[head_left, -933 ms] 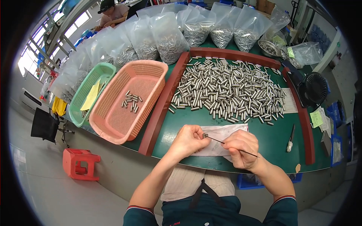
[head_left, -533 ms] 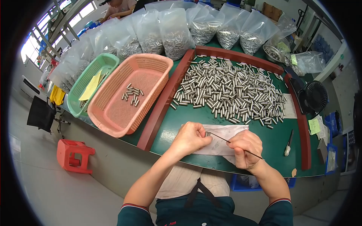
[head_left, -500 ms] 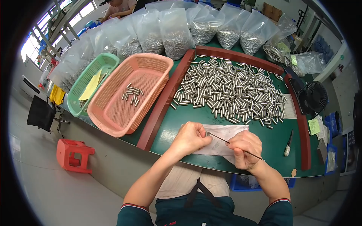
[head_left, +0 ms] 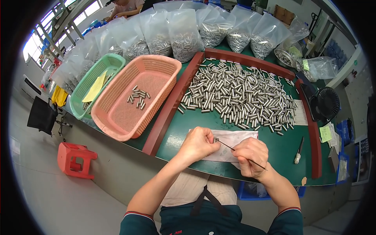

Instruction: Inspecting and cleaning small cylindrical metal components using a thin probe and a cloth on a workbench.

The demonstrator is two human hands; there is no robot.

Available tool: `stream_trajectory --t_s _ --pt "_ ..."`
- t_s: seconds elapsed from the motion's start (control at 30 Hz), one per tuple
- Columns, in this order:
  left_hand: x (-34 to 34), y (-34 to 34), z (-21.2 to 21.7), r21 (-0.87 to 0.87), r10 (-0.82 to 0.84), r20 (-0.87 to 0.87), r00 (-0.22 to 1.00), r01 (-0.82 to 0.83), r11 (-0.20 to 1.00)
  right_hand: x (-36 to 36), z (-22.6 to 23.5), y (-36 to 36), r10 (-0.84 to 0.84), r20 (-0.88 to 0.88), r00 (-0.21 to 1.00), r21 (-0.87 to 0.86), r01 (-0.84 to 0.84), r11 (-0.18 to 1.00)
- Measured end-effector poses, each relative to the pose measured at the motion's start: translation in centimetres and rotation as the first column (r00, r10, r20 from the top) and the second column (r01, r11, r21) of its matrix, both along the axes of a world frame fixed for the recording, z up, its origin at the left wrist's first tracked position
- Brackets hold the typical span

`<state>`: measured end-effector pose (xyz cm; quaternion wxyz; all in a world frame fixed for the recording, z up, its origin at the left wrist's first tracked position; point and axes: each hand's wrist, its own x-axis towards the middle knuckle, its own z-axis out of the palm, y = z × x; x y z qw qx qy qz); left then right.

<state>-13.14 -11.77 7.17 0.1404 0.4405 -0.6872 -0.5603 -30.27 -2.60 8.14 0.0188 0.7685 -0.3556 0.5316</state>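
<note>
My left hand (head_left: 199, 143) is closed around a small metal cylinder (head_left: 216, 139) at its fingertips, over a pale sheet (head_left: 235, 137) on the green table. My right hand (head_left: 250, 156) grips a thin metal rod (head_left: 239, 153) whose tip meets the cylinder's end. Beyond the hands lies a big heap of shiny metal cylinders (head_left: 239, 94), fenced by dark red bars (head_left: 172, 103). The pink basket (head_left: 135, 96) to the left holds several cylinders.
A green basket (head_left: 96, 84) with a yellow sheet sits left of the pink one. Clear bags of cylinders (head_left: 184, 31) line the far edge. A black fan (head_left: 327, 102) and a pen-like tool (head_left: 298, 150) are on the right. A red stool (head_left: 74, 158) stands on the floor.
The view has shifted slightly. Both hands stay together over the pale sheet, rod tip still at the cylinder; nothing else has visibly moved.
</note>
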Motion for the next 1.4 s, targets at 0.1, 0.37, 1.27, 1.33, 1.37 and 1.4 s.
stream_trajectory --t_s 0.1,0.37,1.27,1.33,1.37,1.4 --pt "0.0 0.0 -0.3 -0.044 0.006 0.017 1.0 -0.006 0.999 0.0 0.0 0.0 0.006 -0.029 1.0 -0.007 -0.007 1.0" --pt "-0.4 0.8 0.3 -0.285 0.036 0.095 0.995 -0.008 0.958 0.0 0.5 0.1 0.015 -0.167 0.986 -0.067 -0.026 0.997" --pt "-0.8 2.3 -0.1 -0.488 0.098 0.114 0.989 -0.03 0.872 -0.2 0.8 0.8 -0.003 -0.109 0.994 -0.077 -0.006 0.997" --pt "-0.9 2.3 0.0 -0.489 0.09 0.116 0.989 -0.022 0.872 -0.5 0.8 0.7 0.0 -0.064 0.998 -0.03 -0.002 1.0" --pt "-0.7 2.3 0.2 -0.528 0.07 0.1 0.993 -0.006 0.849 -0.5 0.8 0.8 -0.005 -0.064 0.998 -0.032 0.003 0.999" --pt "-0.5 2.4 0.4 -0.565 0.049 0.087 0.995 0.009 0.825 -0.5 0.8 0.8 -0.009 -0.032 0.999 -0.043 0.008 0.999"
